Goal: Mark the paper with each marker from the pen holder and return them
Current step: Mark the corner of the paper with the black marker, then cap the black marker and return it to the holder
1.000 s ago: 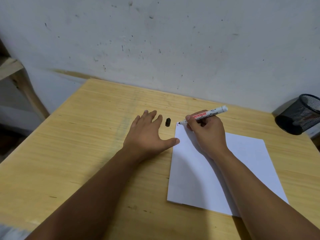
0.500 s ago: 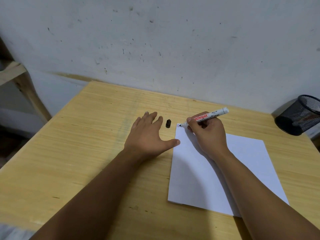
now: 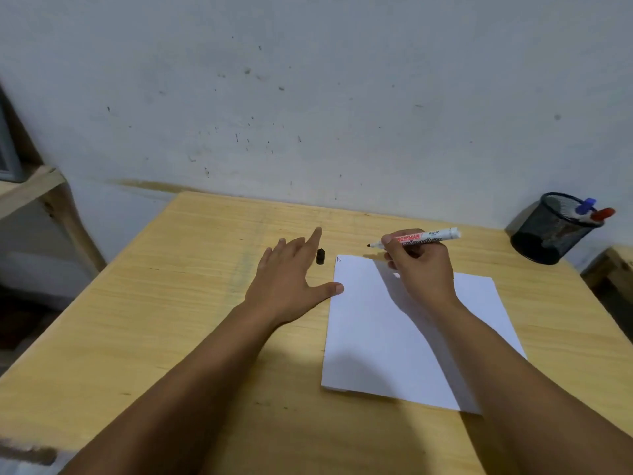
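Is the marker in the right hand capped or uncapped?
Uncapped: the marker in the right hand shows a bare dark tip, and a black cap stands on the table.

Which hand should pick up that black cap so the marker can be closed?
Left. The left hand lies open right beside the cap, while the right hand is busy holding the marker.

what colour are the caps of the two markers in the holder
One blue, one red, in the black mesh holder; head view.

white marker (image 3: pixel 423 237) barrel, red band reading "SNOWMAN"
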